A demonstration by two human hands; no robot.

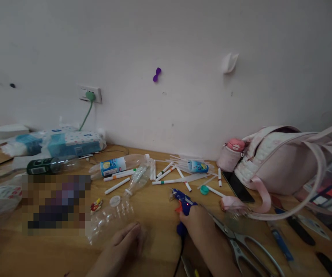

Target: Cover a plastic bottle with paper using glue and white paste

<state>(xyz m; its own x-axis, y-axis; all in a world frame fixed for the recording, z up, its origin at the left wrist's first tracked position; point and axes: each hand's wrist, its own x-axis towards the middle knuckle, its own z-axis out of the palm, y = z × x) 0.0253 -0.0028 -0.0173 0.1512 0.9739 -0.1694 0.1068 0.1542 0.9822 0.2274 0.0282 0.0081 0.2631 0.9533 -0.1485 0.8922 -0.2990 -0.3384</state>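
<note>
Blue hot-glue gun point(183, 206) lies on the wooden table point(154, 215), near the front edge, nozzle pointing away toward the wall; a small red light shows on its body, so it appears powered. Right hand point(196, 223) is closed around the gun's handle, cord running down out of view. Left hand point(125, 240) rests flat on the table, fingers loosely together, holding nothing, its fingertips at the edge of a cut clear plastic bottle piece point(108, 219).

Progress, judged: the bottle piece is already cut and a loose white cap point(114, 201) lies beside it; no glue bead or joined parts can be made out, so gluing looks not yet done.

Just right of the gun: scissors point(241, 242). Behind: scattered marker pens point(166, 171), a clear water bottle point(116, 165) on its side, a teal cap point(203, 189). Far right: pink bag point(281, 161) and phone point(238, 186).
</note>
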